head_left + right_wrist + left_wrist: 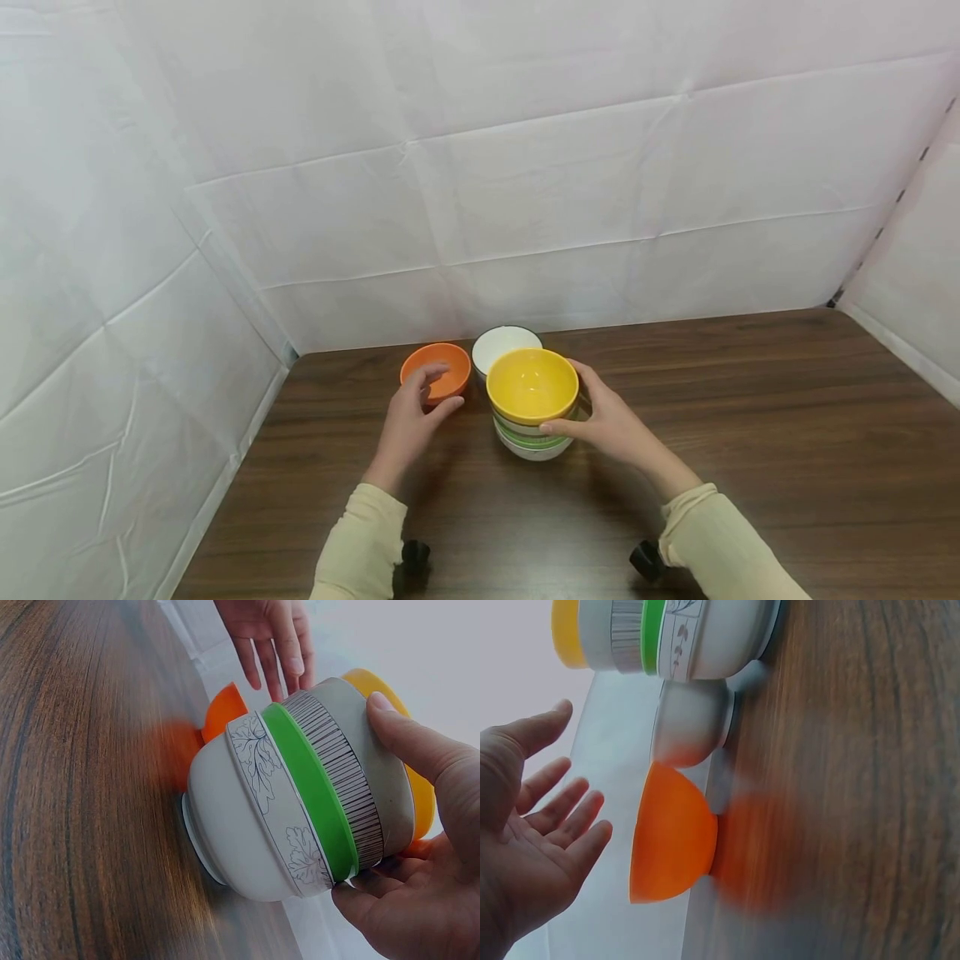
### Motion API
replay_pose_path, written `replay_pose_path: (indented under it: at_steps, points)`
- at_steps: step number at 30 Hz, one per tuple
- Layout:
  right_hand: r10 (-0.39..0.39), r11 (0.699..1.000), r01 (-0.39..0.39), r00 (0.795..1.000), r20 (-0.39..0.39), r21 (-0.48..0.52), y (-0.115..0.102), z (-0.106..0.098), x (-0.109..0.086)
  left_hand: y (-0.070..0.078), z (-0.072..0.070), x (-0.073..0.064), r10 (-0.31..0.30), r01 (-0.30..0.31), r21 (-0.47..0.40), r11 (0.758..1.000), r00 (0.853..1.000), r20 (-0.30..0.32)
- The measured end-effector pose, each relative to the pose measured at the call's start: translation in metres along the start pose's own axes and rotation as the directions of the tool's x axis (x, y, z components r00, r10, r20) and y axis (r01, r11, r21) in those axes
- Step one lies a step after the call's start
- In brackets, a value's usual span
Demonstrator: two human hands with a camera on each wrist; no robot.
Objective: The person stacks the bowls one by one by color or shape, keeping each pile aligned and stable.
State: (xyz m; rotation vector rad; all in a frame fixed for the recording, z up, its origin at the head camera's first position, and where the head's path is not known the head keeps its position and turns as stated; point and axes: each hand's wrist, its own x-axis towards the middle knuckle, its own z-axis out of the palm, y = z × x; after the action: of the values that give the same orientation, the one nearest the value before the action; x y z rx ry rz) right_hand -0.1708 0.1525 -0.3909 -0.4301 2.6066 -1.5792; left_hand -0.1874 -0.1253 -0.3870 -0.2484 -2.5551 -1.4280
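A stack of nested bowls stands on the table, with a yellow bowl on top. Below it come a grey bowl, one with dark stripes, a green one and a white bowl with leaf drawings at the bottom. My right hand holds the upper part of this stack from the right, thumb on the near side and fingers round the far side. Over the orange bowl hovers my left hand, its fingers spread and loosely bent, apart from the rim.
Behind the stack sits a white bowl with a dark rim, beside the orange one. White sheeting rises at the back and sides of the dark wooden table.
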Motion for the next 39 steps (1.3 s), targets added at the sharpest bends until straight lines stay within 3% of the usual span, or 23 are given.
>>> replay_pose_path:
  at_steps: [10, 18, 31, 39]
  points:
    - [-0.003, 1.000, 0.003, 1.000, 0.001, 0.008, -0.001, -0.001, -0.001, -0.005, -0.009, 0.010, -0.029, 0.029, 0.005, 1.000, 0.999, -0.043]
    - [0.018, 1.000, -0.018, 1.000, 0.000, 0.001, 0.000, -0.001, -0.001, -0.021, -0.012, 0.016, -0.086, 0.091, 0.092, 0.992, 0.995, -0.058]
    - [0.014, 1.000, -0.014, 1.000, 0.002, 0.009, 0.000, -0.001, -0.002, -0.037, -0.008, 0.025, -0.196, 0.194, 0.117, 0.974, 0.981, 0.001]
    - [0.015, 1.000, -0.015, 1.000, 0.002, 0.016, -0.001, -0.001, -0.001, -0.041, -0.003, 0.027, -0.248, 0.246, 0.107, 0.963, 0.969, -0.001]
